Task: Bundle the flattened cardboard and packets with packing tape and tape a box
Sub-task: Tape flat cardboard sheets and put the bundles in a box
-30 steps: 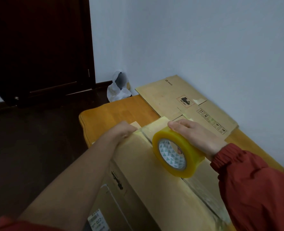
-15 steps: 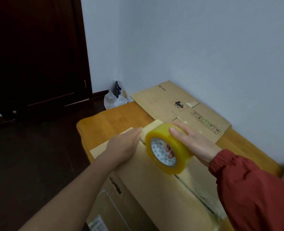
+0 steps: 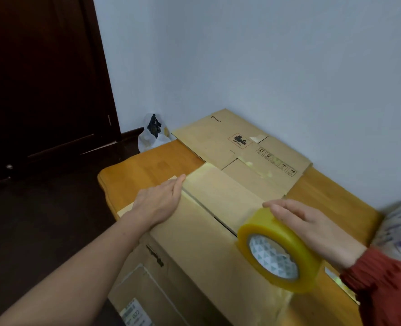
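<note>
The tape roll (image 3: 280,251) has slid nearer along the closed box (image 3: 194,243).

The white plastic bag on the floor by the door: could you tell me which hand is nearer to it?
Left. The left hand lies flat on the box nearer the plastic bag; the right hand grips the tape roll, farther away.

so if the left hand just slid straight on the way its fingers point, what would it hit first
The left hand lies flat on the box, fingers pointing toward the far wall. Sliding on, it would likely leave the box's far edge and next meet the flattened cardboard by the wall, though depth is hard to judge here.
</note>
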